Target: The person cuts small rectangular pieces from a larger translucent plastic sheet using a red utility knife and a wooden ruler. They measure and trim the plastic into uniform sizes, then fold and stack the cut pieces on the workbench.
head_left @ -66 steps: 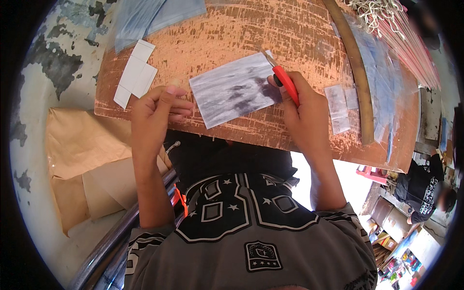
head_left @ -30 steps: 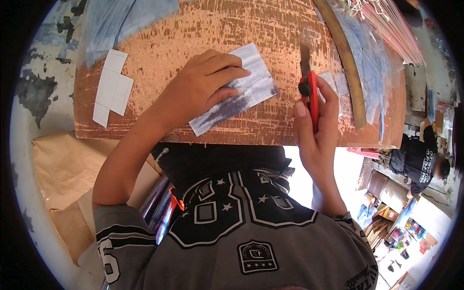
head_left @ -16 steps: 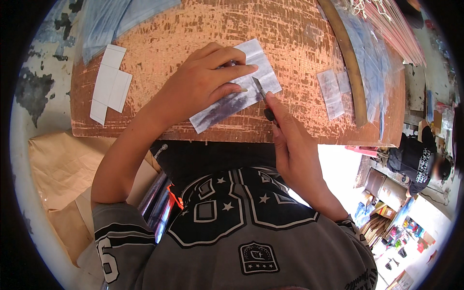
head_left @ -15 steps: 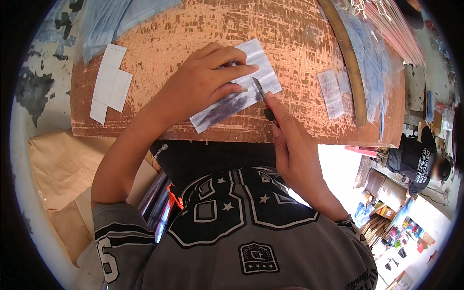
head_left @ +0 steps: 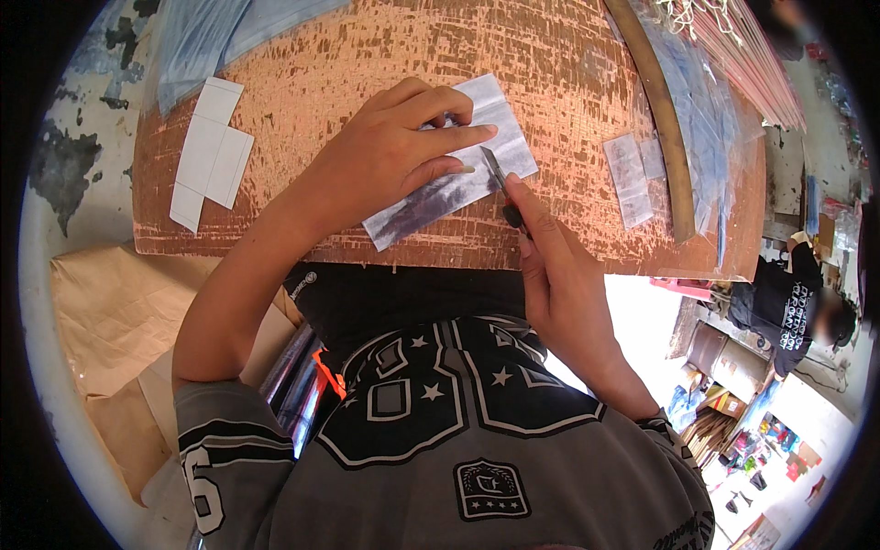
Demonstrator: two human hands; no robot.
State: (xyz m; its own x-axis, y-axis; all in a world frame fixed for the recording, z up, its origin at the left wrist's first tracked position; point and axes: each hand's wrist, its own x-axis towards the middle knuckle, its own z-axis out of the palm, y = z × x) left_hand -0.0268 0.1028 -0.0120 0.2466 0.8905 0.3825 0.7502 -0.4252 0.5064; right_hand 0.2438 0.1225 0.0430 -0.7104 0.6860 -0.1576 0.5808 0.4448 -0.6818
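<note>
A creased, silvery rectangular sheet (head_left: pixel 435 209) lies slantwise near the front edge of the worn wooden table. My left hand (head_left: pixel 408 137) presses on it with fingers spread; part of the sheet is hidden beneath the palm and fingers. In my right hand (head_left: pixel 559 261) is a utility knife (head_left: pixel 500 179), gripped with the index finger along its top. Its blade points up and left over the sheet, close to the tip of my left index finger. Whether the blade touches the sheet I cannot tell.
A white cut-out card shape (head_left: pixel 211 154) lies on the left of the table (head_left: pixel 302 73). Clear plastic sheets (head_left: pixel 197 46) are at the far left. To the right are a small silvery piece (head_left: pixel 628 179), a curved brown strip (head_left: pixel 660 110) and pinkish rods (head_left: pixel 742 60). Another person (head_left: pixel 788 307) is off to the right.
Hardly anything differs. Both hands, the knife and the sheet keep nearly the same places on the table, with only a slight shift of the view.
</note>
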